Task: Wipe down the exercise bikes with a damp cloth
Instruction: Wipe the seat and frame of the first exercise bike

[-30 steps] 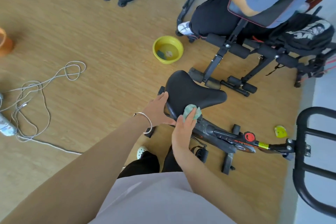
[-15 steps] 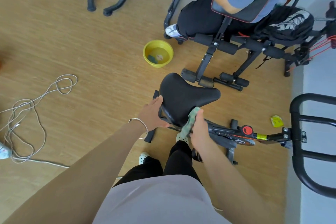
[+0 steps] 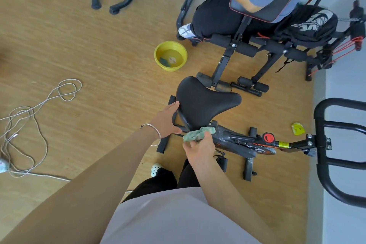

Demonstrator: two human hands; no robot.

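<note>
Fingers [image 3: 188, 145] of right hand [image 3: 199, 150] pinch green cloth [image 3: 199, 134], thumb on top, and press it on the exercise bike's frame [image 3: 237, 141], just below the saddle [image 3: 206, 103]. Cloth lies spread out sideways, one end past the thumb toward the saddle post. Half a second ago it stood bunched upright against the saddle's near edge; it now sits lower and flatter on the frame.

Left hand [image 3: 165, 120] grips the saddle's wide end: fingers [image 3: 174, 105] along and under the rim, thumb beneath toward the rails. Same hold as before. Silver bangle [image 3: 153, 132] on that wrist.

Beyond the right fingers, along the frame: red knob [image 3: 269, 137], then black handlebar loop [image 3: 324, 144] at the far end. Small yellow scrap [image 3: 297, 129] on floor near the knob.

Past the left fingers, beyond the saddle: yellow basin [image 3: 170, 55] with water and a green scrap inside, well apart from both hands. Behind it, a second person [image 3: 217, 16] sits on a black bench machine.

Far out from the left hand, a loose white cable [image 3: 29, 123] coils on the wooden floor [image 3: 89, 45].

View has tilted slightly since the earlier frames; the basin and bench sit in about the same places.
</note>
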